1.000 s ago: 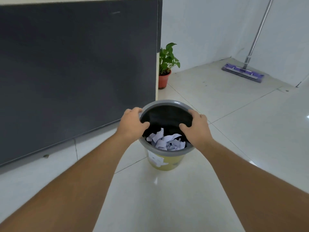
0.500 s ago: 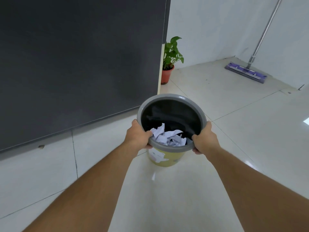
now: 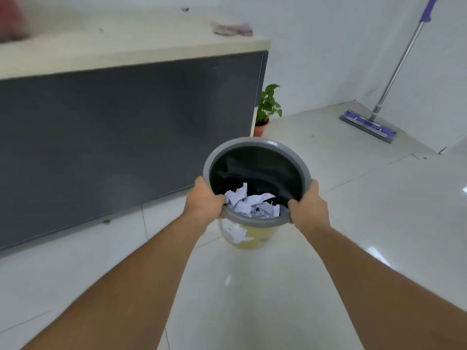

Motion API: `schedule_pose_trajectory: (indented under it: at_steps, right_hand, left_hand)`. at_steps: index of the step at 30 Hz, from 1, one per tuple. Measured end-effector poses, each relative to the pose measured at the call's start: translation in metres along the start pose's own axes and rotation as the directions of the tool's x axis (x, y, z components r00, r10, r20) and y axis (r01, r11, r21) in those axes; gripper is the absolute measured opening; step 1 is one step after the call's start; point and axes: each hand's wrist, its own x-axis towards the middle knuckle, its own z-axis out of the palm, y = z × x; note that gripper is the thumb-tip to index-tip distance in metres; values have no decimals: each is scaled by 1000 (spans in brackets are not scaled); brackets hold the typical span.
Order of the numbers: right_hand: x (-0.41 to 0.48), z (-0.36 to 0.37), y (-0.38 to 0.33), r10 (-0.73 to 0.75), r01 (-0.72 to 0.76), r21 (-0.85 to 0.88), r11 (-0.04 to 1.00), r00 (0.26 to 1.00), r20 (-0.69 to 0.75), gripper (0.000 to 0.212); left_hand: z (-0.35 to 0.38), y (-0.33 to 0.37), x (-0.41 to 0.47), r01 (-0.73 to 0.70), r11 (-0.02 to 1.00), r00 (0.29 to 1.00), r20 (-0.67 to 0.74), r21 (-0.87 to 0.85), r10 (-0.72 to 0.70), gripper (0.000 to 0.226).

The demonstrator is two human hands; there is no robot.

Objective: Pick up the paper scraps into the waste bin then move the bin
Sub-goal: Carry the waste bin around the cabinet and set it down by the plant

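A round waste bin (image 3: 255, 143) with a grey rim, black liner and yellow body hangs above the white tiled floor in the middle of the view. Crumpled white paper scraps (image 3: 250, 203) lie inside it on the near side. My left hand (image 3: 204, 200) grips the rim on its left, thumb inside. My right hand (image 3: 309, 205) grips the rim on its right in the same way. Both forearms reach in from the bottom corners.
A dark grey counter front (image 3: 113, 142) with a pale top (image 3: 121, 44) fills the left; a pinkish cloth (image 3: 231, 29) lies on it. A potted plant (image 3: 266, 112) stands at the counter's end. A purple flat mop (image 3: 369, 125) leans in the far right corner.
Both hands have slid from the top of the rim to its sides and gripped it. The bin has come up off the floor, and the view has tilted up to show the counter top.
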Motion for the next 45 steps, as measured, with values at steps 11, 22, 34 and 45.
schedule_pose_trajectory:
  at_steps: [11,22,34,45]
  right_hand:
    - [-122,-238,-256,-137,138,109,984,990,-14,41]
    - [-219,-443,-449,-187,197,181,963,980,-72,35]
    - [-250,-522,-499,-241,269,229,936,960,-143,39]
    - [-258,-520,-472,-173,211,265,941,972,-160,39]
  left_hand:
    - [-196,290,-175,-97,994,995,10,-42,98,44]
    - [-329,532,-324,-211,974,975,-55,84,216,27]
    - [-352,601,-380,-280,960,959,-48,14,280,18]
    - [-341,592,-373,-322,945,946,37,48,321,25]
